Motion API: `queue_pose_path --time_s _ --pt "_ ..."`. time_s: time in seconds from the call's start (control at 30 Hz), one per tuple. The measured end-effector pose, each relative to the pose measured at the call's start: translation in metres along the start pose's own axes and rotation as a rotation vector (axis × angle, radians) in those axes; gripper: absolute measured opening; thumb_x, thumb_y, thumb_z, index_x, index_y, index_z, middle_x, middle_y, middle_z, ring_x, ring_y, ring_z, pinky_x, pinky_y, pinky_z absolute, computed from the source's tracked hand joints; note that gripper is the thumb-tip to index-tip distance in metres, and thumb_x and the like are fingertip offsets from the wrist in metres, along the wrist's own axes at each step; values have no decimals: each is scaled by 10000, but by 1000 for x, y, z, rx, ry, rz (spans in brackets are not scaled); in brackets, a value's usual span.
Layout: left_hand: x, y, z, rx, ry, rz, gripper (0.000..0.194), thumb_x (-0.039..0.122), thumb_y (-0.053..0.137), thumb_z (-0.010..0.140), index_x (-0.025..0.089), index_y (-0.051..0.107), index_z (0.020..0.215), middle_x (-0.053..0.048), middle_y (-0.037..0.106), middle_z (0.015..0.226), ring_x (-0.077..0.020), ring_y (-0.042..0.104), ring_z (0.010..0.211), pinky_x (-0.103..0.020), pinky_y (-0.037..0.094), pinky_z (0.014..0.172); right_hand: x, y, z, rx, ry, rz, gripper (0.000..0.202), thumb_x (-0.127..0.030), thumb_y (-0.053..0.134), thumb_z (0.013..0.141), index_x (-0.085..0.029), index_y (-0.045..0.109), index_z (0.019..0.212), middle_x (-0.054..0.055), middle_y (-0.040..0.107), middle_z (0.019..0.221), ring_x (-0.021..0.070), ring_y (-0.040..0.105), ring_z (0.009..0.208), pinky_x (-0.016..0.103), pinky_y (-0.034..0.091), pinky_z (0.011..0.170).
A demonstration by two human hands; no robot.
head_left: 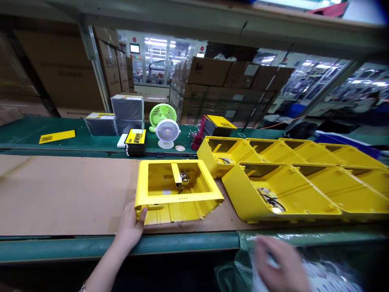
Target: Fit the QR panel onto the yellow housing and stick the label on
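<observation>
A yellow plastic housing with a large rectangular opening stands on the cardboard sheet in front of me. Through its opening show a yellow crossbar and a small part with wires. My left hand grips the lower left corner of this housing, thumb on the near side. Low on the right, my right hand is blurred by motion, its fingers partly curled. It is over a clear plastic bag with white pieces inside; whether it touches or holds anything cannot be made out.
More yellow housings stand in two rows to the right, some with wired parts inside. Along the green shelf behind are a white fan, a green fan, dark stacks with yellow labels and a yellow strip. Cardboard covers the bench.
</observation>
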State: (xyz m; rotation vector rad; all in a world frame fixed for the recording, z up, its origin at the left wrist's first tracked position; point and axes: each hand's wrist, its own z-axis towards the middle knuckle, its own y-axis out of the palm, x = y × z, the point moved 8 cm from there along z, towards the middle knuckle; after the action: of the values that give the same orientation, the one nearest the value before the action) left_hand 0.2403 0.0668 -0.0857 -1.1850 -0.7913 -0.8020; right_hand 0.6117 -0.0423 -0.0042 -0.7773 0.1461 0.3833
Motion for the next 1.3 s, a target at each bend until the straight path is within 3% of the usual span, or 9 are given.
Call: queue_pose_path --time_s 0.1,0.13,0.2,0.33,0.4,0.67,1.3 --pt "-1 3 1 -18 12 118 401 393 424 837 179 518 1162 -116 603 1108 -272 548 1052 -421 407 918 -81 75 -4 -372 -322 123 367 -198 556 792 -262 534 1153 48 629 1066 221 547 1052 394 442 918" --pt "-1 3 1 -22 12 147 397 394 403 846 173 516 1155 -118 602 1098 -267 548 1049 -419 411 915 -101 99 -2 -470 -321 144 393 -202 524 814 -230 494 1205 64 581 1158 229 488 1135 401 422 950" --pt "-2 3 0 -26 18 186 392 393 377 858 161 511 1144 -123 602 1079 -258 547 1047 -413 415 912 -126 134 9 -536 -223 174 447 -230 493 834 -170 417 1271 103 486 1275 246 391 1224 412 409 969" --pt "-2 3 -1 -22 44 211 407 384 355 871 150 474 1182 -132 590 1091 -248 549 1045 -409 415 915 -140 171 29 -584 -74 231 697 -361 625 736 -158 324 1331 129 470 1277 273 415 1190 434 376 988" --pt "-3 4 -2 -25 50 210 417 380 347 876 147 454 1205 -136 579 1117 -245 548 1051 -404 419 909 -137 177 32 -599 -46 235 779 -417 666 682 -158 323 1331 130 476 1265 279 435 1161 427 363 992" --pt "-10 5 0 4 44 223 429 374 347 876 140 427 1226 -139 559 1157 -249 524 1091 -405 414 914 -129 187 32 -643 28 196 750 -472 671 648 -155 399 1271 115 502 1229 280 426 1146 402 322 994" --pt "-5 2 2 -3 14 230 393 360 348 862 140 479 1160 -142 586 1087 -249 568 1013 -375 452 844 -131 187 40 -670 1 246 735 -474 656 652 -184 382 1270 79 471 1247 260 392 1154 356 273 1017"
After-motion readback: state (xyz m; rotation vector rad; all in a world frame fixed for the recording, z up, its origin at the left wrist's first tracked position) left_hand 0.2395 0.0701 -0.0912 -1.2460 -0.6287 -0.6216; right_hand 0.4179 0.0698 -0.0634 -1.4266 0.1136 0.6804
